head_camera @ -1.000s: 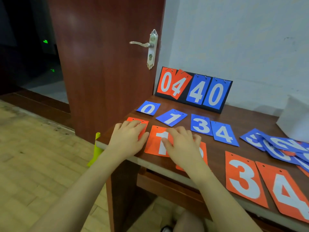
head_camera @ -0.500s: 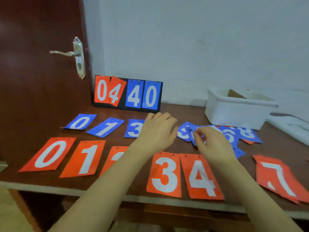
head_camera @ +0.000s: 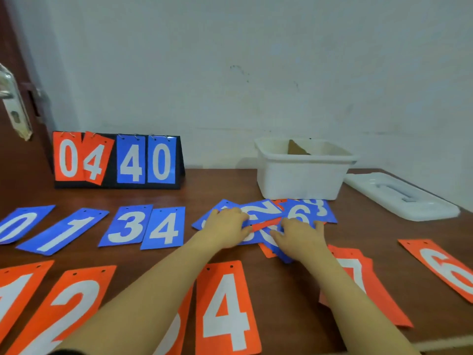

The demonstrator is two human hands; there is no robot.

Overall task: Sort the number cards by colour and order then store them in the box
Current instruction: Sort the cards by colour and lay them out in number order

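Blue cards 0 (head_camera: 18,224), 1 (head_camera: 64,231), 3 (head_camera: 126,225) and 4 (head_camera: 165,228) lie in a row on the brown table (head_camera: 294,290). Nearer me lie orange cards 1 (head_camera: 15,295), 2 (head_camera: 66,306) and 4 (head_camera: 226,307); my left forearm hides the orange 3. A jumbled pile of blue cards (head_camera: 299,212) with an orange one in it sits before the white box (head_camera: 302,172). My left hand (head_camera: 226,229) and my right hand (head_camera: 298,233) both rest on this pile, fingers spread flat. Orange 7 (head_camera: 358,275) and 6 (head_camera: 445,267) lie at the right.
A flip scoreboard (head_camera: 116,161) reading 04 40 stands at the back left. The box's white lid (head_camera: 401,196) lies at the back right. A dark door with a metal handle (head_camera: 12,106) is at the left. The table's front edge (head_camera: 435,344) runs close to me.
My view has swung right from the table's left end. Both hands left the orange 0, 1, 2 cards and moved to the blue pile by the box.
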